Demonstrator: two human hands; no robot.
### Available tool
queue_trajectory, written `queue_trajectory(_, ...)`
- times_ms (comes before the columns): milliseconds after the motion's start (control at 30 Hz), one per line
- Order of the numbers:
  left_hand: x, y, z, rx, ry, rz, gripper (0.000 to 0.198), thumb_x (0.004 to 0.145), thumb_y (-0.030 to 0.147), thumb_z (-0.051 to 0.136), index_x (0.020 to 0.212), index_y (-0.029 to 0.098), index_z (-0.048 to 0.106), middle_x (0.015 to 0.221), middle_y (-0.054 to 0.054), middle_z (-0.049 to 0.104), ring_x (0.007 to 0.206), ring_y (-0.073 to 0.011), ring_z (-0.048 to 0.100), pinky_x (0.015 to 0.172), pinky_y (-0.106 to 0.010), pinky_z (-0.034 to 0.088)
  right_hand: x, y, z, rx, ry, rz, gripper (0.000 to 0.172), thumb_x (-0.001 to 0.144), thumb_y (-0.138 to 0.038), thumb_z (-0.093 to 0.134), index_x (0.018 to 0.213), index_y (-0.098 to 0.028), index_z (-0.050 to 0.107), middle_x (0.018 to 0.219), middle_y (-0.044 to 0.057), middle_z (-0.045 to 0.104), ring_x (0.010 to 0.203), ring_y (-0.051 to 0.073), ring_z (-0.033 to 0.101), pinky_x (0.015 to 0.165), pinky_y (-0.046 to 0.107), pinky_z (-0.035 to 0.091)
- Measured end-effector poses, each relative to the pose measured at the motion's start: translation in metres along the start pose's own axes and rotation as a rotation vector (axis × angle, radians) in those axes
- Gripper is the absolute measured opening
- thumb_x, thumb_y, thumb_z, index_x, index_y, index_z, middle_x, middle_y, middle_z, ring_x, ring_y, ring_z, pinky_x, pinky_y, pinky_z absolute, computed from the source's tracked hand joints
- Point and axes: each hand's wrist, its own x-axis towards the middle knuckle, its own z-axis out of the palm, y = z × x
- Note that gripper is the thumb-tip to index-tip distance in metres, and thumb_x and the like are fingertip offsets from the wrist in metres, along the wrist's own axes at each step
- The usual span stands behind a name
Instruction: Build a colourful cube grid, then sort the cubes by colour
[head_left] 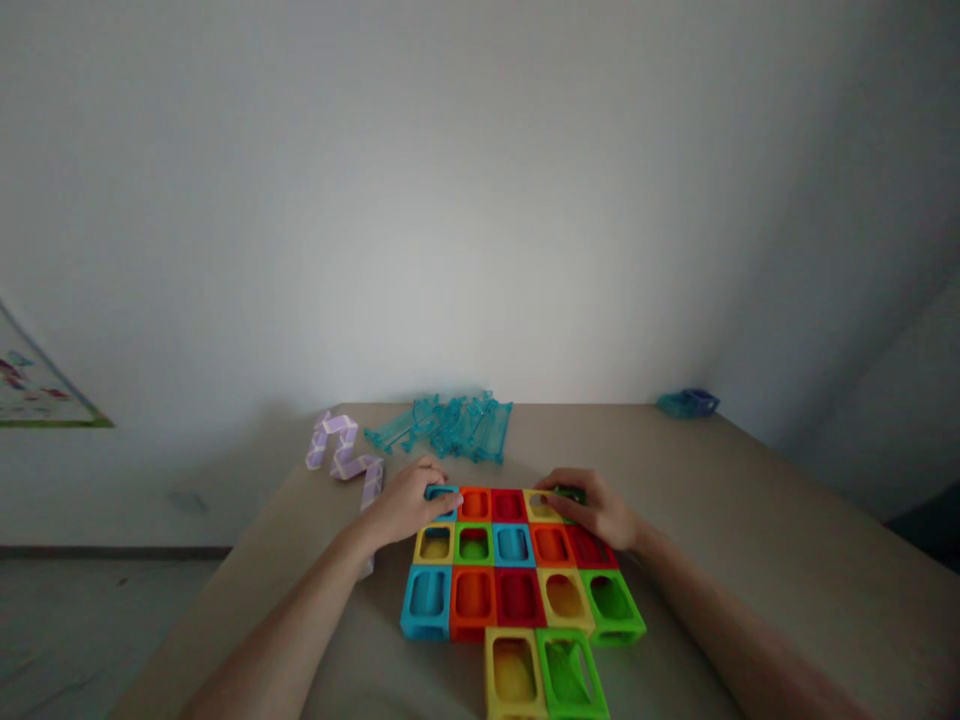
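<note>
Colourful hollow plastic blocks lie side by side in rows on the table, in blue, orange, red, yellow and green. My left hand is closed at the far left corner, its thumb on a blue block and its other fingers behind it. At the far right corner my right hand is closed around a green block, its thumb reaching over the yellow block beside it. A yellow block and a green block stick out at the near edge.
On the left of the table lies a purple and white folding snake puzzle. Translucent teal plastic pieces are heaped by the wall. A blue translucent object sits at the far right corner. A poster hangs at left.
</note>
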Motion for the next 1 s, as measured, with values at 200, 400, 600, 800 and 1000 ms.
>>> queue_trajectory(200, -0.003, 0.005, 0.000, 0.080, 0.092, 0.000, 0.024, 0.079, 0.036, 0.064, 0.076, 0.019, 0.047, 0.074, 0.003, 0.049, 0.068, -0.0148, 0.049, 0.062, -0.027, 0.035, -0.001, 0.003, 0.001, -0.046, 0.010, -0.010, 0.024, 0.091, -0.035, 0.054, 0.100, -0.018, 0.069, 0.093, 0.006, 0.070, 0.083, 0.020, 0.064, 0.073, 0.031, 0.047)
queue_trajectory(400, -0.004, 0.015, 0.003, -0.080, 0.404, 0.119, 0.020, 0.081, 0.032, 0.063, 0.081, 0.020, 0.047, 0.086, -0.001, 0.056, 0.084, -0.0181, 0.056, 0.078, -0.031, 0.042, -0.002, -0.008, -0.005, -0.196, 0.097, -0.247, 0.017, 0.088, -0.024, 0.054, 0.095, -0.017, 0.069, 0.094, 0.009, 0.067, 0.087, 0.021, 0.061, 0.079, 0.035, 0.047)
queue_trajectory(600, -0.008, 0.036, 0.009, -0.485, 0.183, 0.268, 0.023, 0.091, 0.034, 0.052, 0.076, 0.018, 0.047, 0.102, -0.007, 0.057, 0.090, -0.0187, 0.064, 0.081, -0.030, 0.046, 0.001, -0.035, 0.004, -0.294, -0.012, -0.370, 0.018, 0.085, -0.019, 0.056, 0.099, -0.019, 0.067, 0.104, 0.010, 0.061, 0.094, 0.022, 0.056, 0.085, 0.037, 0.046)
queue_trajectory(800, -0.004, 0.048, 0.005, -0.347, -0.198, 0.344, 0.029, 0.092, 0.043, 0.048, 0.090, 0.015, 0.058, 0.090, -0.007, 0.061, 0.081, -0.0175, 0.056, 0.076, -0.029, 0.043, 0.003, -0.040, 0.009, -0.277, -0.095, -0.364, 0.028, 0.085, -0.015, 0.055, 0.111, -0.020, 0.064, 0.114, 0.010, 0.057, 0.102, 0.023, 0.053, 0.092, 0.039, 0.044)
queue_trajectory(1000, -0.004, 0.050, 0.003, -0.240, -0.208, 0.346, 0.034, 0.094, 0.046, 0.040, 0.083, 0.017, 0.053, 0.087, -0.005, 0.055, 0.080, -0.0166, 0.052, 0.078, -0.027, 0.042, 0.001, -0.040, 0.008, -0.180, -0.092, -0.347, 0.032, 0.084, -0.015, 0.055, 0.116, -0.018, 0.058, 0.113, 0.011, 0.058, 0.105, 0.024, 0.053, 0.094, 0.040, 0.044)
